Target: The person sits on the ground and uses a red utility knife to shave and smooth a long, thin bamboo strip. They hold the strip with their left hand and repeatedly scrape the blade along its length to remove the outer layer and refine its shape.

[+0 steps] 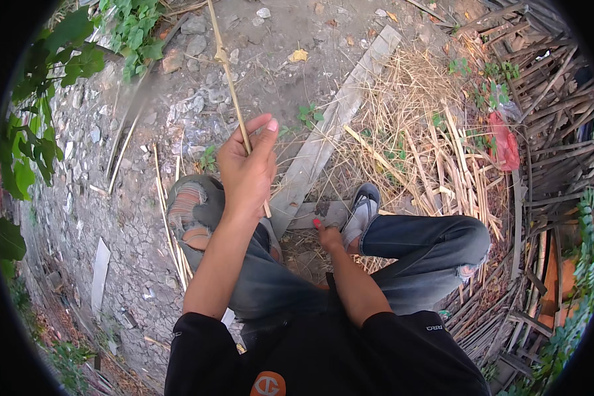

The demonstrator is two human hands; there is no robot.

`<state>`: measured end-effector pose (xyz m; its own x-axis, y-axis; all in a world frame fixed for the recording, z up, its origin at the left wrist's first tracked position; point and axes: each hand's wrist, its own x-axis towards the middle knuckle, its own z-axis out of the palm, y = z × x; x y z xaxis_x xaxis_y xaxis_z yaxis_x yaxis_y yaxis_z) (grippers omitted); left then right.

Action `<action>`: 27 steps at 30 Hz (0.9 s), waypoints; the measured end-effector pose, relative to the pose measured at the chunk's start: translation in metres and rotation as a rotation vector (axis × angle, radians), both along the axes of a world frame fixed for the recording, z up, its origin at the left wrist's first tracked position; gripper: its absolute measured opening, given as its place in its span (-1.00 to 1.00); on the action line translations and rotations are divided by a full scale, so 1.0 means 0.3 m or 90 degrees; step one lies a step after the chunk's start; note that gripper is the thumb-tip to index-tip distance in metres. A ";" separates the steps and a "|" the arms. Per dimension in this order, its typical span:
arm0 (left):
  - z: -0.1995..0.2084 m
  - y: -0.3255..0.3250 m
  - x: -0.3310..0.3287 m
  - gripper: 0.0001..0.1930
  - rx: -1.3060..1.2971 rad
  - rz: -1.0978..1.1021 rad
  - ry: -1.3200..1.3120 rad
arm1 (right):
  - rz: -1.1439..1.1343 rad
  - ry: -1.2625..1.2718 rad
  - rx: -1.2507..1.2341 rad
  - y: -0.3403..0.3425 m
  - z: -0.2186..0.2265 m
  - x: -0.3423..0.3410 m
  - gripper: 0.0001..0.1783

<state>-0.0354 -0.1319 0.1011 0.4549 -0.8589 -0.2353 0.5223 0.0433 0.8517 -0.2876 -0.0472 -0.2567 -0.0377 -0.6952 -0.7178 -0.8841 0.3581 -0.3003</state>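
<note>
My left hand [247, 168] is raised over my left knee, its fingers closed round a thin pale stick [228, 72] with a knobbly joint. The stick slants up toward the far edge, and its lower end shows below my wrist. Low between my feet, my right hand [332, 239] is closed beside a short grey board [330, 214]. A small red part [317, 223] shows at its thumb side; whatever else it grips is hidden. A long weathered plank [336, 125] runs from my feet toward the far right.
Straw-like shavings and split strips [409, 132] are heaped right of the plank. More thin strips [168, 218] lie beside my left knee. Stacked sticks [554, 99] and a red plastic bag [503, 142] are at the right. Leafy plants [30, 145] hang at the left over stony ground.
</note>
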 end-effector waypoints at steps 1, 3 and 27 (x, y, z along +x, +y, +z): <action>0.007 -0.001 -0.004 -0.71 0.003 -0.005 0.013 | -0.043 0.025 0.030 0.019 -0.004 0.006 -0.06; 0.008 -0.008 -0.013 -0.71 0.002 -0.006 0.007 | -0.086 0.068 0.068 0.033 0.004 0.002 -0.06; -0.019 -0.074 0.018 -0.76 0.005 0.026 0.026 | 0.333 0.074 0.237 -0.246 -0.050 -0.019 -0.45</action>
